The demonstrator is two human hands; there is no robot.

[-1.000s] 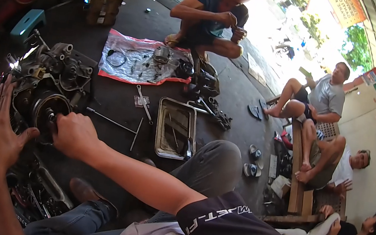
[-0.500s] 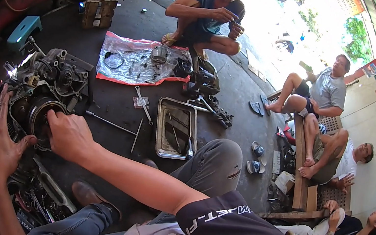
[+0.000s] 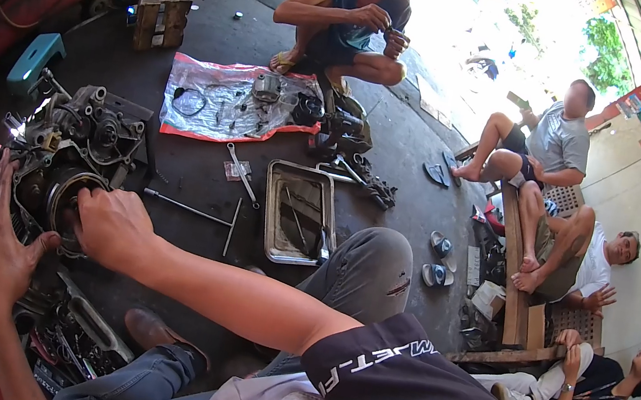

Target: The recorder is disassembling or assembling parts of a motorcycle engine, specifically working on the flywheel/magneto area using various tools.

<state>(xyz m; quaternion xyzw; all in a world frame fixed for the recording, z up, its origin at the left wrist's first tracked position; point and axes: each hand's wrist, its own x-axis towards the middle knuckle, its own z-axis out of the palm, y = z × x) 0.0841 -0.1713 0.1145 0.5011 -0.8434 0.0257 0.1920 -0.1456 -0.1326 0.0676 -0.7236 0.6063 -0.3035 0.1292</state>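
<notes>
A greasy grey engine block [image 3: 105, 132] stands at the left, partly taken apart. In its near side is a round metal housing with a shiny rim [image 3: 67, 185]. My right hand [image 3: 115, 229] is closed at this rim, its fingertips curled into the opening. Whatever the fingertips grip there is hidden. My left hand [image 3: 6, 253] lies along the engine's left side, fingers stretched out and thumb apart, bracing against it and holding nothing.
On the floor are a T-handle wrench [image 3: 200, 212], a combination wrench [image 3: 242, 174] and a metal tray [image 3: 265, 216]. Beyond, engine parts lie on a red-edged plastic sheet [image 3: 181, 119], where another person [image 3: 341, 25] squats. Several people sit along a wooden bench [image 3: 518, 309] at right.
The whole view has shifted slightly. Both hands stay at the same places on the engine, with only a slight movement of the right hand at the round rim.
</notes>
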